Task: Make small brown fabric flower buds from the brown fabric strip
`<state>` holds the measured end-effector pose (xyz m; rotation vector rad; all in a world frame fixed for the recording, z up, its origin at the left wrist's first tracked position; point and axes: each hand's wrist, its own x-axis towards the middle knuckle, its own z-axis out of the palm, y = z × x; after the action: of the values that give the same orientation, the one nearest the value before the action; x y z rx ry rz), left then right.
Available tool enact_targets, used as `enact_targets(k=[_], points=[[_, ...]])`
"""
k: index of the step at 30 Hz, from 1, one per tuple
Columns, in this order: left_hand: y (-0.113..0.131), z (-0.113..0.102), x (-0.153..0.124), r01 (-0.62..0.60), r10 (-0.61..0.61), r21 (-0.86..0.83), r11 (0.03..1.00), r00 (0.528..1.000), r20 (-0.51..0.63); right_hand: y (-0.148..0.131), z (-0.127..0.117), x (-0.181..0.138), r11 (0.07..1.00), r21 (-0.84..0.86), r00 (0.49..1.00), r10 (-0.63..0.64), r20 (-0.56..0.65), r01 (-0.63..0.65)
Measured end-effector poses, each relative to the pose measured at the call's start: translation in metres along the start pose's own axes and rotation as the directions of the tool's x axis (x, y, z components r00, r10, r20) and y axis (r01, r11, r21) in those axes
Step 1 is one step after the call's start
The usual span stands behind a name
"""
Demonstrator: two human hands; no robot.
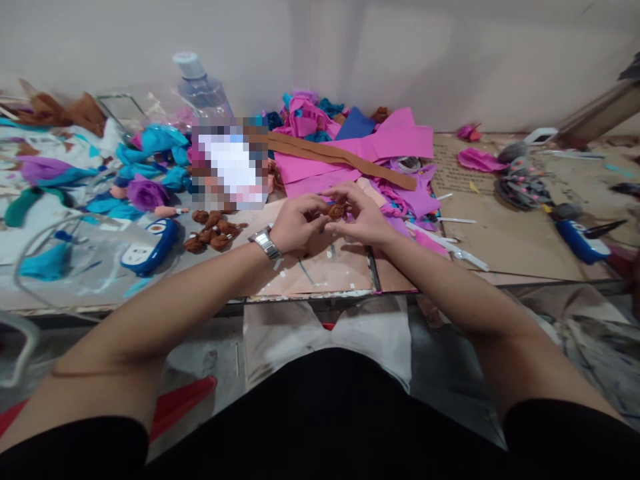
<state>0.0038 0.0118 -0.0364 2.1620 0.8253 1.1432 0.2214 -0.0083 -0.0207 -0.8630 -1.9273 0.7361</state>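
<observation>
A small brown fabric rose point(336, 211) is pinched between both hands above the worktable point(500, 247). My left hand point(296, 223), with a metal watch on its wrist, grips the rose from the left, fingers curled. From the right, my right hand point(361, 217) closes its fingers on the same rose. A long brown fabric strip point(340, 157) lies just behind the hands on pink fabric sheets point(400, 143). Several finished brown roses point(213, 231) sit in a heap to the left of my left hand.
A blue and white glue gun point(147, 250) lies at the left, another blue tool point(583, 240) at the right. Teal and purple fabric flowers point(147, 190), a water bottle point(200, 87) and a clear plastic bag point(70, 257) crowd the left. White sticks point(457, 250) lie right of the hands.
</observation>
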Motion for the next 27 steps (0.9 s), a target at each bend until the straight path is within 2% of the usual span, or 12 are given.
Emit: enact_targets(k=[5,11,17,22,27], points=[[-0.0008,-0.0016,-0.0006,0.046,-0.044,0.057,0.997,0.999,-0.033,0.0033,0.0019,0.0004,0.987,0.143,0.995,0.086,-0.049,-0.078],[-0.0007,0.0006,-0.003,0.118,-0.112,0.085,0.989,0.991,-0.077,0.0036,0.0069,0.0027,0.944,0.294,0.988,0.156,-0.004,-0.148],[0.0,-0.0025,-0.0008,0.024,-0.01,0.137,0.99,0.995,-0.102,0.0046,0.0067,0.003,0.949,0.271,0.985,0.173,-0.024,-0.16],[0.0011,-0.003,-0.0008,-0.014,0.022,0.143,0.99,0.998,-0.058,0.0062,0.0059,0.0035,0.934,0.305,0.98,0.198,0.0,-0.189],[0.0036,-0.0024,-0.0018,-0.058,0.064,0.151,0.987,0.997,-0.039,0.0084,0.0042,0.0036,0.934,0.308,0.98,0.2,-0.025,-0.183]])
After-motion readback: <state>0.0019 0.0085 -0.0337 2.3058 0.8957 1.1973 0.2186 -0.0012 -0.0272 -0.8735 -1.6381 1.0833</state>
